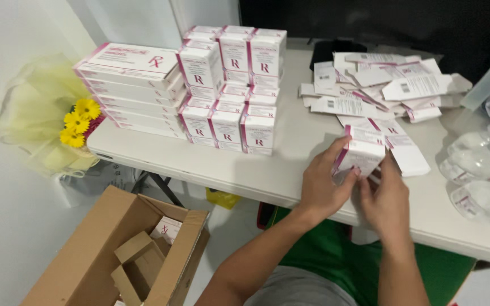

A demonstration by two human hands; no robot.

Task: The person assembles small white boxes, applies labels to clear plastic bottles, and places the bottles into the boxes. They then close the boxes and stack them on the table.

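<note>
Both my hands hold one small white and magenta carton point(360, 156) just above the near edge of the white table point(290, 164). My left hand point(321, 184) grips its left side, fingers wrapped over the top. My right hand point(385, 198) works at its lower right end. Just behind lie flat unfolded cartons point(404, 148) of the same kind. A stack of finished small boxes point(231, 90) stands at the table's left centre, next to a pile of long flat boxes point(131, 88).
A heap of loose flat cartons point(381, 85) lies at the back right. Clear plastic pouches point(480, 175) crowd the right edge. An open cardboard box point(120, 255) sits on the floor at lower left. A yellow flower bouquet point(75, 122) leans left of the table.
</note>
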